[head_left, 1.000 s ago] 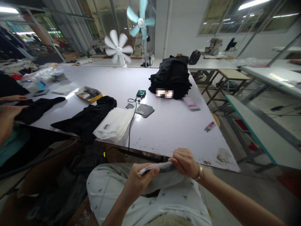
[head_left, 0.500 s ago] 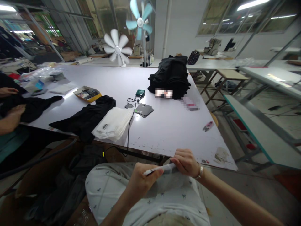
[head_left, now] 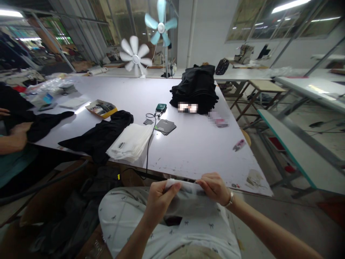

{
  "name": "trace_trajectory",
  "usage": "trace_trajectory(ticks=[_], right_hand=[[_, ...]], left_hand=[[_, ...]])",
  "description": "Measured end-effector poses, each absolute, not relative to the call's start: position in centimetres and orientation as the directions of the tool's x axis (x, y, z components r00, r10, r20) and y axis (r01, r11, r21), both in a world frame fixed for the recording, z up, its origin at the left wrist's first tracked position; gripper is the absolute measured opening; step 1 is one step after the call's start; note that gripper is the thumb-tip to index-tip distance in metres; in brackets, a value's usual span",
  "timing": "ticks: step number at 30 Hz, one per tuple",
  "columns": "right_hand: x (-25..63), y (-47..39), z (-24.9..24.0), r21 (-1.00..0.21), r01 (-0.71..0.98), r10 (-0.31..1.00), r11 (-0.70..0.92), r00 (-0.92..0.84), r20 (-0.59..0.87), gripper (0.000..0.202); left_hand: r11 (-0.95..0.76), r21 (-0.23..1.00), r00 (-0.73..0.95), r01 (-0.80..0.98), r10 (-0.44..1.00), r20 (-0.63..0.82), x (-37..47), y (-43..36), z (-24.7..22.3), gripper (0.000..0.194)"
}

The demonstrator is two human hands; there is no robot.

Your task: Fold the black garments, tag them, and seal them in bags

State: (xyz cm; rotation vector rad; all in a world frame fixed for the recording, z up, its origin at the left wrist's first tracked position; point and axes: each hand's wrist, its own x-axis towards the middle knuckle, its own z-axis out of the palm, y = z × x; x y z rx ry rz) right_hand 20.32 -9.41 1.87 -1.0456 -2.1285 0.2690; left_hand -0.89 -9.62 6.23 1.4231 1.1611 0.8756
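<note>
A frosted, see-through plastic zip bag point(head_left: 188, 196) is stretched between my two hands above my lap. My left hand point(head_left: 159, 199) pinches its upper left corner, thumb on top. At the upper right edge, the fingers of my right hand point(head_left: 214, 189) are curled closed on the bag. Something dark shows low in or behind the bag; I cannot tell which. Just beyond, on the white table point(head_left: 194, 154), lies a stack of similar frosted bags point(head_left: 130, 142) beside a black garment point(head_left: 99, 133). Dark grey cards point(head_left: 165, 126) lie behind that stack.
A tall pile of folded black garments point(head_left: 195, 86) stands at the table's far right. Pink-handled thread snips point(head_left: 239, 145) lie near the right edge. A black cable point(head_left: 147, 154) runs from a green device point(head_left: 161, 107) over the front edge. At left, a co-worker's hand point(head_left: 20, 129) touches black cloth.
My left hand has turned, and the bag's top edge now spreads flat and wide between my hands. The white zip end that stuck out by my left thumb no longer shows.
</note>
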Motion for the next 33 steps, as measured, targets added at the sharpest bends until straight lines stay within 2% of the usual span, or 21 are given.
trace_trajectory(ticks=[4,8,11,15,18,22,26,33], right_hand=[[20.0,-9.4,1.7,-0.433,0.659,0.761,0.615,-0.352,0.545,0.041],[18.3,-9.2,2.3,-0.325,0.680,0.733,0.657,-0.476,0.486,0.045],[16.4,-8.9,2.8,-0.389,0.618,0.725,0.683,-0.515,0.457,0.044],[14.9,-8.5,3.3,-0.453,0.551,0.714,0.700,-0.535,0.452,0.023],[14.7,-8.4,3.6,-0.491,0.519,0.714,0.699,-0.539,0.447,0.015],[14.9,-8.5,3.4,-0.509,0.525,0.731,0.682,-0.500,0.464,0.014],[15.3,-8.8,2.8,-0.498,0.538,0.733,0.680,-0.483,0.479,0.015],[17.1,-9.0,1.4,-0.445,0.601,0.744,0.664,-0.470,0.475,0.016]], left_hand=[[0.039,0.982,0.250,0.184,0.964,-0.086,-1.3,-9.3,6.0,0.035],[0.049,0.983,0.280,0.179,0.955,-0.099,-0.9,-9.4,5.8,0.035],[0.031,0.988,0.375,0.154,0.923,-0.087,-0.4,-9.8,5.5,0.032],[0.041,0.991,0.409,0.127,0.908,-0.090,-0.2,-10.0,5.0,0.031],[0.069,0.989,0.349,0.133,0.930,-0.113,-0.6,-10.0,4.4,0.037],[0.121,0.985,0.320,0.121,0.935,-0.154,-0.6,-10.1,4.1,0.038],[0.079,0.986,0.305,0.149,0.945,-0.121,-0.1,-10.6,4.6,0.039],[0.110,0.986,0.105,0.124,0.987,-0.123,-1.2,-10.0,4.8,0.037]])
